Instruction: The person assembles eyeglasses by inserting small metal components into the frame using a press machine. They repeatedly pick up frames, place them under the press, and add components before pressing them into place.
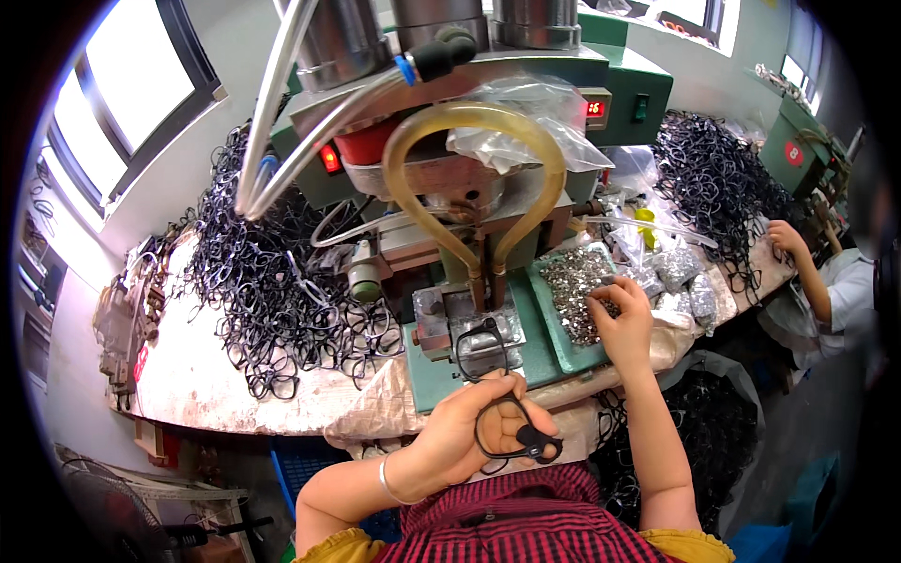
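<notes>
Before the press, I have the left hand holding a black frame; the right hand, fingers narrow, meets the parts tray, grip unclear; frame heaps crowd the pale bench; a window stands left, a co-worker right.

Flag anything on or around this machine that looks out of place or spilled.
The crumpled clear plastic sheet on the machine, by the looped yellowish tube, looks odd: it seems loosely draped there rather than fitted, though that may be deliberate. No clear spill or damage stands out elsewhere.
</notes>
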`<state>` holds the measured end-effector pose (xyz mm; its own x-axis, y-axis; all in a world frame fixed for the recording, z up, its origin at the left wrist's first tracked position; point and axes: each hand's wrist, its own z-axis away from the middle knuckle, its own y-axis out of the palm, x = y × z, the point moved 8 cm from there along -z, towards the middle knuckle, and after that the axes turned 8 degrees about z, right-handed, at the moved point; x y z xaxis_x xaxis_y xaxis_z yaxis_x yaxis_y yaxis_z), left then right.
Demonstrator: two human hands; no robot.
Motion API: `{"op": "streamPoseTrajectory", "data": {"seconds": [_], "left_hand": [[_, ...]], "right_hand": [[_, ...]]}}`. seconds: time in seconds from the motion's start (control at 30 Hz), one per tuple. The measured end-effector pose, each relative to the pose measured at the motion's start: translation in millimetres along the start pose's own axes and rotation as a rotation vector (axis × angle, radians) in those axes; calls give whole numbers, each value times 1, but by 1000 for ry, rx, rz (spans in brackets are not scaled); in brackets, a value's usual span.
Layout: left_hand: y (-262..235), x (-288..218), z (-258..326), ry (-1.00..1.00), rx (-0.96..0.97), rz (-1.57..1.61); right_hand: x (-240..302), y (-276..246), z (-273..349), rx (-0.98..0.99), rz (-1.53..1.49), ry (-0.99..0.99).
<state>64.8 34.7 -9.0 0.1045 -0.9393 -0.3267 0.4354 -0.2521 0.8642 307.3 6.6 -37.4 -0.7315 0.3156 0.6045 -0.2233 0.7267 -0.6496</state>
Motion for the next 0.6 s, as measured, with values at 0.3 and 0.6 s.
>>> {"op": "streamPoseTrajectory", "data": {"seconds": [0.3,0.6], "left_hand": [[-9,-1,-5,5,130,-74],[-100,-103,176,1394,-982,-976]], "right_hand": [[47,44,-9,10,385,-563],[-76,18,35,-126,-817,435]]}}
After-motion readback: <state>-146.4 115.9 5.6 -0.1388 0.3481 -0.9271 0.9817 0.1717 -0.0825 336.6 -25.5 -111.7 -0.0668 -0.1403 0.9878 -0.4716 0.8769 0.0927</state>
